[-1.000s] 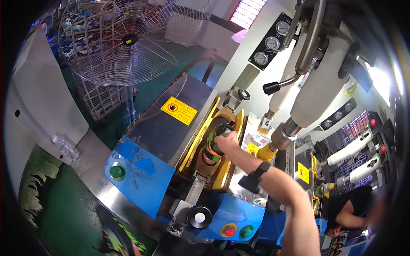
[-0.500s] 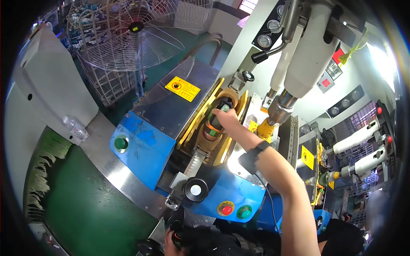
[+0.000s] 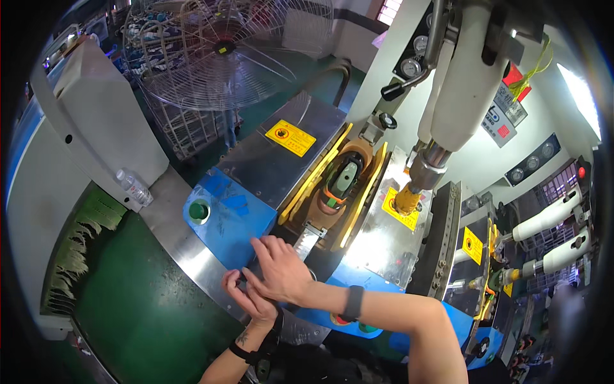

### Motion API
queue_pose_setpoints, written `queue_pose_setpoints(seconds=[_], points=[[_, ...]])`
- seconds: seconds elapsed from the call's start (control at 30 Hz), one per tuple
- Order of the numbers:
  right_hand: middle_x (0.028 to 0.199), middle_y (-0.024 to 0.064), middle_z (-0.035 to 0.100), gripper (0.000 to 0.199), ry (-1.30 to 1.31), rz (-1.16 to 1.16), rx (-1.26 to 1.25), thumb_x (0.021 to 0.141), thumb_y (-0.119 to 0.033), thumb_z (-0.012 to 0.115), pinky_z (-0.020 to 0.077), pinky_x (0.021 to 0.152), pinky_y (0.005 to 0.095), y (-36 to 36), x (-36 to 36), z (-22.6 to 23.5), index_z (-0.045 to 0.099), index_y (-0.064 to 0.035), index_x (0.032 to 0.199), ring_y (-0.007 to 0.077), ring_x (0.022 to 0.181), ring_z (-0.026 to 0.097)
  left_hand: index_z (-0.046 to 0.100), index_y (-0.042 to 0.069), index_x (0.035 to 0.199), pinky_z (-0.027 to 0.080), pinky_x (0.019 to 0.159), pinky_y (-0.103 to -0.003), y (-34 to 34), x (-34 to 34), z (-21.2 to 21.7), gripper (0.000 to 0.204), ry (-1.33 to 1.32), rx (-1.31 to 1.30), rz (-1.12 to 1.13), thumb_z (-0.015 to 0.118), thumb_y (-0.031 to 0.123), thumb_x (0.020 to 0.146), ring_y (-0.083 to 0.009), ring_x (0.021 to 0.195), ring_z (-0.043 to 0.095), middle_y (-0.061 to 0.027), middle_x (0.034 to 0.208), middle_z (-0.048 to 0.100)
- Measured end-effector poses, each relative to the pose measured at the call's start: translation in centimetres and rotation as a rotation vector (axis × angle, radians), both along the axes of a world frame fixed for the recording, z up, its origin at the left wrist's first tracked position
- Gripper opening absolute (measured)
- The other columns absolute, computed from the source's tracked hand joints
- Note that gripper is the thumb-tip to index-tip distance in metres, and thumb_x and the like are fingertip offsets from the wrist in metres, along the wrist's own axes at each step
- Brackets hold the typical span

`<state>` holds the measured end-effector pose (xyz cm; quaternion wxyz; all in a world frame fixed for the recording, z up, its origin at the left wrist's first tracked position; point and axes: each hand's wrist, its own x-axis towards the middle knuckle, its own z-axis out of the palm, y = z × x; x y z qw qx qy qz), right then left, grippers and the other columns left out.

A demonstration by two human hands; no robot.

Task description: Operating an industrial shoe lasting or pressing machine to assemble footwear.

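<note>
both hands meet at the front edge of a blue machine housing (image 3: 224, 217), just below its green round button (image 3: 199, 210). the right hand (image 3: 281, 272) lies palm down over the left hand (image 3: 246, 296), fingers spread and loose, gripping nothing that shows; the left hand's fingers curl upward beneath it, and whether they pinch anything cannot be told. a dark band (image 3: 353, 303) sits on the right wrist. above the hands, well apart from them, a shoe (image 3: 342, 182) rests in a tan cradle between two yellow guide plates (image 3: 316, 173). a green conveyor belt (image 3: 141, 313) runs to the left, with a plastic bottle (image 3: 133, 187) lying beside it and a wire-caged fan (image 3: 224, 51) behind
</note>
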<state>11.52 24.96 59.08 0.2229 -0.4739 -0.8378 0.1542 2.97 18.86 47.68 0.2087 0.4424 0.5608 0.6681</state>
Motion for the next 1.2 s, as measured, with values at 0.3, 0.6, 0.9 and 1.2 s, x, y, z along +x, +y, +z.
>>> queue_pose_setpoints(seconds=[0.3,0.6,0.9,1.2], points=[[0.112,0.0187,0.054,0.051,0.061,0.002,-0.005,0.087,-0.033,0.058,0.0430,0.092,0.0415,0.3,1.2,-0.6,0.048,0.0021,0.123,0.0339,0.106,0.052,0.042,-0.003,0.120,0.036,0.096,-0.040,1.1,1.0,-0.1,0.037,0.037,0.014,0.044,0.042,0.026,0.097,-0.0300,0.114,0.041,-0.0199,0.125,0.039],[0.141,0.0291,0.037,0.072,0.083,-0.204,0.026,0.081,-0.025,0.070,0.0249,0.108,0.0564,-15.8,11.8,2.5,0.036,0.0072,0.135,0.0432,0.132,0.035,0.042,0.001,0.127,0.040,0.092,-0.035,-9.2,-4.9,1.0,0.047,0.103,-0.330,-0.143,0.061,0.014,0.086,-0.0236,0.108,0.051,-0.0137,0.120,0.053],[0.144,0.0281,0.033,0.074,-0.240,-0.287,-0.247,0.079,-0.026,0.070,0.0178,0.108,0.0632,-20.3,16.2,1.0,0.036,0.0076,0.136,0.0408,0.135,0.033,0.014,-0.002,0.145,0.037,0.103,-0.037,-20.9,-5.6,0.3,0.098,0.211,-1.036,-0.623,0.073,0.017,0.069,-0.0410,0.122,0.049,-0.0325,0.129,0.046],[0.118,0.0183,0.060,0.049,0.163,0.138,-0.330,0.083,-0.021,0.068,0.0440,0.096,0.0446,-22.7,12.2,3.6,0.051,-0.0013,0.125,0.0356,0.105,0.059,0.039,0.005,0.134,0.040,0.100,-0.038,-20.4,-5.5,-3.5,0.074,0.237,-0.800,-0.545,0.069,0.009,0.067,-0.0329,0.118,0.052,-0.0182,0.122,0.054]])
